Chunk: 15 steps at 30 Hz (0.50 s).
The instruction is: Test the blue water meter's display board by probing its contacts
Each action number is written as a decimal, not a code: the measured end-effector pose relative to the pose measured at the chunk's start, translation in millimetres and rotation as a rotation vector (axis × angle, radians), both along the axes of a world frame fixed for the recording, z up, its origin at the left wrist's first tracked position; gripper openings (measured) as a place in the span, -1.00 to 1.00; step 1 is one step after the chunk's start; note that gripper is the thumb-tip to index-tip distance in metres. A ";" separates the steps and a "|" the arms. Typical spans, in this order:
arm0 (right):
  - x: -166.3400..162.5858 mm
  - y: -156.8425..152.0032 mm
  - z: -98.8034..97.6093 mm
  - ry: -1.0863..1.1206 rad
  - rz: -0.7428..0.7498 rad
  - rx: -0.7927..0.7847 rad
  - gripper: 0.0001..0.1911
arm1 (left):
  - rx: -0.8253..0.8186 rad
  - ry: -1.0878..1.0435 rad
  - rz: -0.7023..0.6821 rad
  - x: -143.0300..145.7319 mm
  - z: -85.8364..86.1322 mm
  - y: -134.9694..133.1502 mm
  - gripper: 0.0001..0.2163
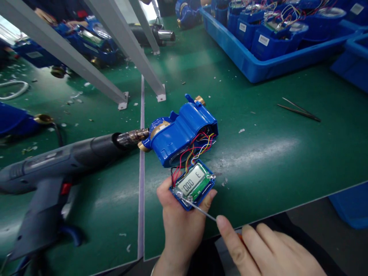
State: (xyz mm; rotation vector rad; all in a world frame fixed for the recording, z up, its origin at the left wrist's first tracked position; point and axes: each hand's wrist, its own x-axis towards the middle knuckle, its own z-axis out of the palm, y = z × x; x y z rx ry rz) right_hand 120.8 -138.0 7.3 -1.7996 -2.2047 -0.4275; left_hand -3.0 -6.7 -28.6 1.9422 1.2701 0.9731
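Observation:
My left hand (pixel 178 222) is closed around a small blue display module (pixel 193 184) with a green circuit board and an LCD screen. Red, yellow and white wires (pixel 195 147) run from the module into a blue water meter body (pixel 181 136) with brass fittings, lying on the green mat just beyond. My right hand (pixel 264 249) pinches a thin screwdriver (pixel 201 210); its tip touches the module's near left corner.
A grey heat gun (pixel 57 172) lies at the left, its nozzle against the meter. Tweezers (pixel 299 110) rest at the right. A blue tray (pixel 258 65) of several wired meters stands at the back right. Grey frame legs (pixel 138 57) stand behind. More meters lie far left.

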 end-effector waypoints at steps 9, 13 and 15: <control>33.4 -5.2 4.7 0.191 0.145 -0.362 -0.41 | -0.028 -0.025 -0.068 -5.9 -2.5 -2.4 -0.33; 44.6 0.2 25.5 0.150 0.125 -0.307 -0.50 | -0.059 -0.045 -0.070 -6.4 -2.9 -3.7 -0.32; 48.4 2.8 34.2 0.099 0.117 -0.295 -0.51 | -0.066 -0.050 -0.070 -6.6 -2.7 -3.9 -0.32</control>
